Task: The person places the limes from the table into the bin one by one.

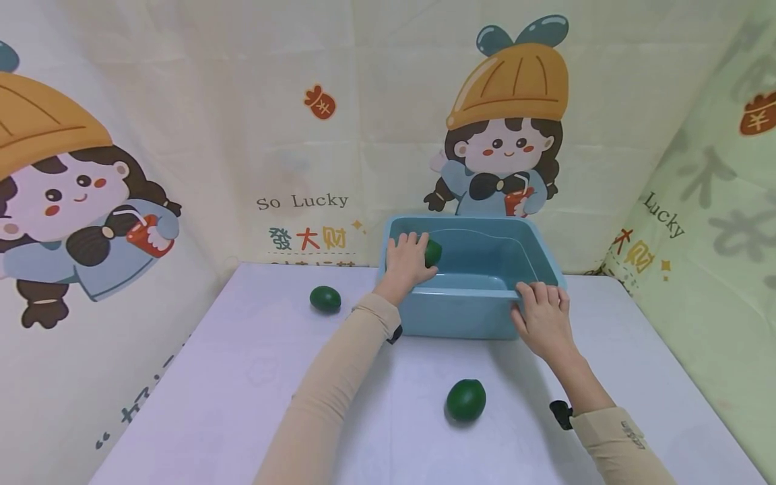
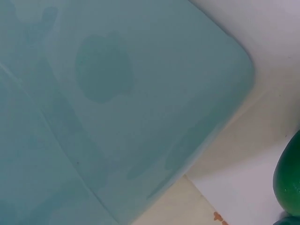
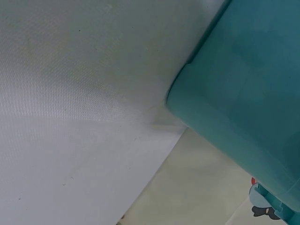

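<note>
Booth-like setup, wider premises unclear: cartoon-printed cloth [image 1: 394,155] around three sides of pale table [image 1: 242,404].

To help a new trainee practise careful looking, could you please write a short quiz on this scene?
1. How many green oval objects lie on the table outside the blue bin?

2. True or false: the right hand grips the bin's far left corner.

3. What does the left hand hold?
A. a cloth
B. a green oval object
C. a spoon

Key:
1. Two: one to the left of the bin, one in front of it.
2. False; it grips the rim near the front right corner.
3. B.
</note>
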The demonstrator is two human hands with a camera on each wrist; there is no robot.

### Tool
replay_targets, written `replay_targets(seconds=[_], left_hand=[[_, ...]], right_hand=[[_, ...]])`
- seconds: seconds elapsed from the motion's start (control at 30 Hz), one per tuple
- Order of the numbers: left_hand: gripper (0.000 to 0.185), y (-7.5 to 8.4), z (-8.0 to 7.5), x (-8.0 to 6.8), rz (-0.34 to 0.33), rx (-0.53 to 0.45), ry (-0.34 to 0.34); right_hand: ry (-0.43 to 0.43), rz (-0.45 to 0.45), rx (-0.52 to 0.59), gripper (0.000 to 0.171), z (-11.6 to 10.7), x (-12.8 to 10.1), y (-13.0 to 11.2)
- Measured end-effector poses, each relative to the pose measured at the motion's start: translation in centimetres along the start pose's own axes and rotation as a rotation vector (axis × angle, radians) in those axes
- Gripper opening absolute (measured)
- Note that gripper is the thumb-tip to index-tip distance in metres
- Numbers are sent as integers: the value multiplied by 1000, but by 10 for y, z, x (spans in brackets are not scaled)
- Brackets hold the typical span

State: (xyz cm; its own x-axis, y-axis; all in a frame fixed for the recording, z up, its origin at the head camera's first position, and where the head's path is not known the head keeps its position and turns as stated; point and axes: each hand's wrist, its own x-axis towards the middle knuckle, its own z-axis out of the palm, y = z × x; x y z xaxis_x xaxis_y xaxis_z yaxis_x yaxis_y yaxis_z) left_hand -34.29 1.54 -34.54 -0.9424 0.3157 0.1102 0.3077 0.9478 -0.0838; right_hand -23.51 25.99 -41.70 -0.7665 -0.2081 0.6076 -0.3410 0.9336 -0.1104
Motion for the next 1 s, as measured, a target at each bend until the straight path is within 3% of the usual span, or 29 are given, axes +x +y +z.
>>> replay_targets(seconds=[0.63,1.0], left_hand=[[69,0,0,-5,8,-4,39],[66,1,-7,-11,29,-26,104]], right_hand=[[0,-1,-2,37,2,-1,0],[-7,6,3,37,1,-1,0]])
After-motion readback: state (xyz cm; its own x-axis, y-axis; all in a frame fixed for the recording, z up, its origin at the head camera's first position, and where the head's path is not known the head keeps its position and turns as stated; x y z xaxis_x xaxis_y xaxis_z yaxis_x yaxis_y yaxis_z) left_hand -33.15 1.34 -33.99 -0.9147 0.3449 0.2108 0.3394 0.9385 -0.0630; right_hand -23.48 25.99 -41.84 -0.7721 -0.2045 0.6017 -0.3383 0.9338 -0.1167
